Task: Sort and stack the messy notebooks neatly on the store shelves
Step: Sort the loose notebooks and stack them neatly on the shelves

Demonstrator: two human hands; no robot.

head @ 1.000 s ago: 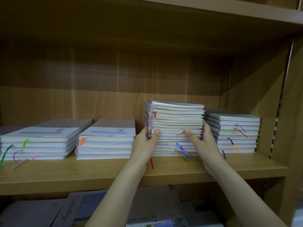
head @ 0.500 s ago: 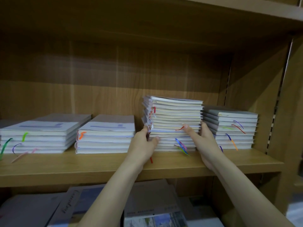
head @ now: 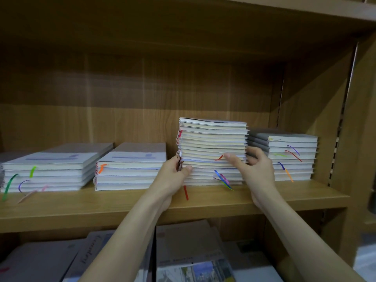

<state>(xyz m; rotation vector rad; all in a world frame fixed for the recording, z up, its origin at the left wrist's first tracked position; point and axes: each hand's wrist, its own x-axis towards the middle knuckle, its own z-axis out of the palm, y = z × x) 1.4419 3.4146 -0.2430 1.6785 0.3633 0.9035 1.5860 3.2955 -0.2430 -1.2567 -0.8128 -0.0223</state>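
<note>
A tall stack of notebooks [head: 212, 143] with cream page edges and coloured ribbon markers stands on the wooden shelf [head: 142, 202]. My left hand [head: 173, 176] grips the stack's lower left corner, thumb pressed on the front page edges. My right hand [head: 254, 169] holds the stack's right side, thumb across the front edges and fingers curled round the side. The upper notebooks lean slightly left, out of line with the lower ones. A red ribbon [head: 185, 192] hangs over the shelf below the stack.
A lower grey-covered stack [head: 289, 157] sits just right of my right hand, near the shelf's side wall [head: 358, 119]. Two low stacks [head: 130, 167] [head: 50, 169] lie to the left. Larger books [head: 193, 251] fill the shelf below.
The view has tilted a little, so the shelf sits lower in frame. Both hands stay on the tall stack; my right thumb has shifted slightly along the front edges.
</note>
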